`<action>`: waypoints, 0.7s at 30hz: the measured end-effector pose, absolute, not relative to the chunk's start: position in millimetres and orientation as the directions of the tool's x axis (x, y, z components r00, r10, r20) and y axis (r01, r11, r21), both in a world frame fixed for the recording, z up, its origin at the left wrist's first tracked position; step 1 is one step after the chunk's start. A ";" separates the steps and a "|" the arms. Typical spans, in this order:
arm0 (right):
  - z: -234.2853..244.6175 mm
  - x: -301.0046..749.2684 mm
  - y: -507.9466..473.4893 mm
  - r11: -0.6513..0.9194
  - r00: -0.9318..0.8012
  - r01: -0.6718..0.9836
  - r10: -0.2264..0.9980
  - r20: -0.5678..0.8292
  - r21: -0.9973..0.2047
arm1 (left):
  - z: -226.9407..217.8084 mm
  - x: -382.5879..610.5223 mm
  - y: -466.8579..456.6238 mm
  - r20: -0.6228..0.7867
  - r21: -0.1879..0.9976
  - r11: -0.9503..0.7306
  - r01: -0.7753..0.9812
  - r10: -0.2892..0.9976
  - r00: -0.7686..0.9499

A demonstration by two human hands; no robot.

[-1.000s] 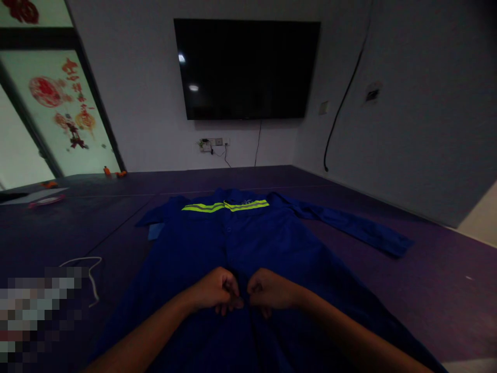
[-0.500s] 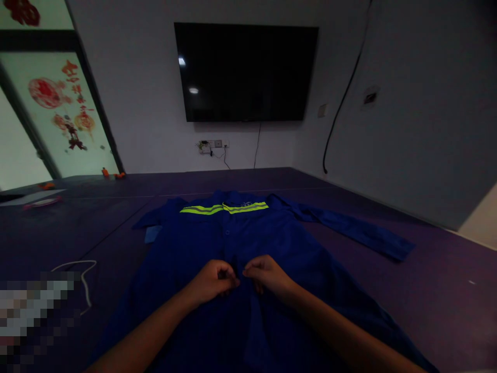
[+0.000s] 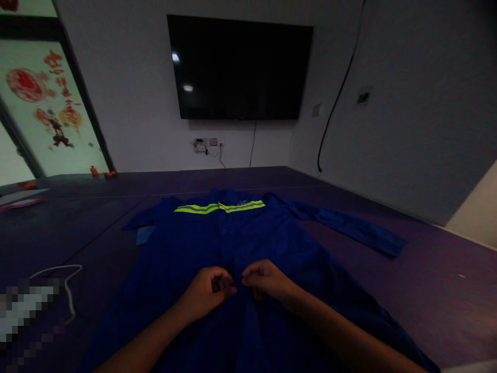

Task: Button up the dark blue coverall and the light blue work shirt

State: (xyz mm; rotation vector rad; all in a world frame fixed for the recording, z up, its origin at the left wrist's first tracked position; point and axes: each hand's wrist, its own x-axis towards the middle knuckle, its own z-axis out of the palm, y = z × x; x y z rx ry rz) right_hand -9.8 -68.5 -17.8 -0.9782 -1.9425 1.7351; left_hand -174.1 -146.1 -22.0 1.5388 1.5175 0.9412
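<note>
A blue long-sleeved work shirt (image 3: 186,243) lies spread on its back, collar away from me. A yellow-green reflective band (image 3: 244,206) crosses its chest, and a small round button (image 3: 224,232) shows on the front opening. My left hand (image 3: 207,292) is curled at the left side of this opening, thumb and fingers closed on the cloth. Just across a narrow gap, my right hand (image 3: 267,280) pinches the right side of the opening. Any button between the fingertips is too dark and small to make out.
The shirt rests on a dark purple floor-like surface (image 3: 388,217). A white cord (image 3: 70,290) and a pixelated pale object (image 3: 27,311) lie at the left. Farther back are a wall-mounted television (image 3: 240,67), a hanging black cable (image 3: 337,98) and small orange items (image 3: 94,171).
The view has turned slightly right, so the room appears shifted left. Both hands stay at the shirt's front opening; the left fingers have shifted slightly.
</note>
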 end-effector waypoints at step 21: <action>-16.8 -6.4 -75.6 0.106 -0.698 0.192 0.714 -0.060 -0.976 | -8.7 -161.5 -158.3 0.123 0.814 -0.061 0.577 0.990 -0.069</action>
